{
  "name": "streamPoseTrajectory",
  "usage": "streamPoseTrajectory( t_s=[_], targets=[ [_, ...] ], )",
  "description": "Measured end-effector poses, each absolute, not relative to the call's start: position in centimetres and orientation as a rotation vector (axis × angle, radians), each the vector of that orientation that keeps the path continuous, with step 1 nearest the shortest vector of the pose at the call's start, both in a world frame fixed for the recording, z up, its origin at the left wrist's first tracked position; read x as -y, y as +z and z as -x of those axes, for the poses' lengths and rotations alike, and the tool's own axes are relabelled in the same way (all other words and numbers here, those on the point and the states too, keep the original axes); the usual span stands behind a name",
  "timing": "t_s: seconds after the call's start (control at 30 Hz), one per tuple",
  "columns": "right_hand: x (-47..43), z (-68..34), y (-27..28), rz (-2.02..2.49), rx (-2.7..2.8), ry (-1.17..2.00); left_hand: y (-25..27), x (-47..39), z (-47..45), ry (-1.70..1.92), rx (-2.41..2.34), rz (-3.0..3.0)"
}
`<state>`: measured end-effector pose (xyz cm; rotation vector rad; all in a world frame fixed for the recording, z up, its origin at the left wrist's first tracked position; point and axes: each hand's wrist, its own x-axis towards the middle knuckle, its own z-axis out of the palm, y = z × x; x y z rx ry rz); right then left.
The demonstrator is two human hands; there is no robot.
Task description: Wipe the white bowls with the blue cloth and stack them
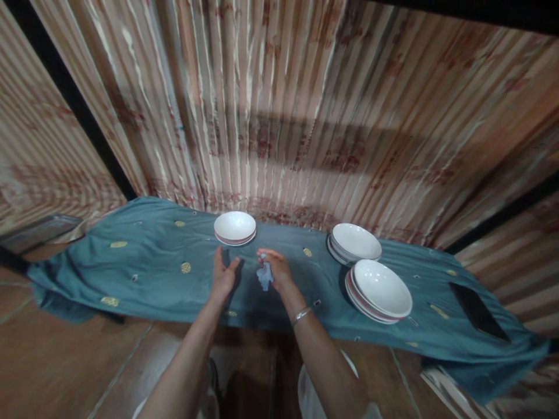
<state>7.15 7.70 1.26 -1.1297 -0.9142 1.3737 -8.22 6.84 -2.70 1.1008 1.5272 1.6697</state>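
My left hand [224, 274] is open over the cloth-covered table, thumb apart from the fingers, just in front of a small stack of white bowls [235, 224] with a reddish band. Whether its fingertips touch the stack I cannot tell. My right hand [276, 269], with a silver bangle on the wrist, is closed on a crumpled light-blue cloth [264, 276] that hangs from the fingers. To the right of it stand two more stacks: white bowls with dark rims [356, 241] at the back, and larger white bowls with a red band [382, 286], leaning slightly, nearer me.
The table wears a teal cloth [157, 285] with yellow pineapple prints. A flat black object like a phone or tablet [478, 311] lies at its right end. Pleated curtains [279, 116] hang behind, and dark metal posts [74, 99] slant at the sides.
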Motion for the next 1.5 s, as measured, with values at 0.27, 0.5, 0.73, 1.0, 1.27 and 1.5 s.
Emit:
streamPoseTrajectory(
  t_s=[0.27,0.5,0.73,1.0,1.27,1.5],
  targets=[
    [-16.3,-6.2,2.5,1.461,1.239,0.963,-1.3,-9.4,9.1,1.713,-1.461,-0.98],
    [-19.6,-4.5,2.8,1.631,1.488,0.796,-1.9,-10.5,9.4,1.78,-1.361,-0.986],
    [-19.8,-4.1,2.7,1.678,1.563,0.698,-1.6,-10.9,8.9,1.814,-1.285,-0.893],
    [-19.4,-4.2,3.8,1.489,1.504,0.687,0.4,-9.8,8.6,1.868,-1.25,-0.901],
    [-13.9,-10.2,5.1,1.299,1.352,0.567,3.3,-5.1,6.0,1.783,-1.084,-0.975],
    [-7.4,-14.9,2.0,1.469,1.238,0.693,1.3,-1.3,4.6,1.557,-1.053,-0.876]
  ],
)
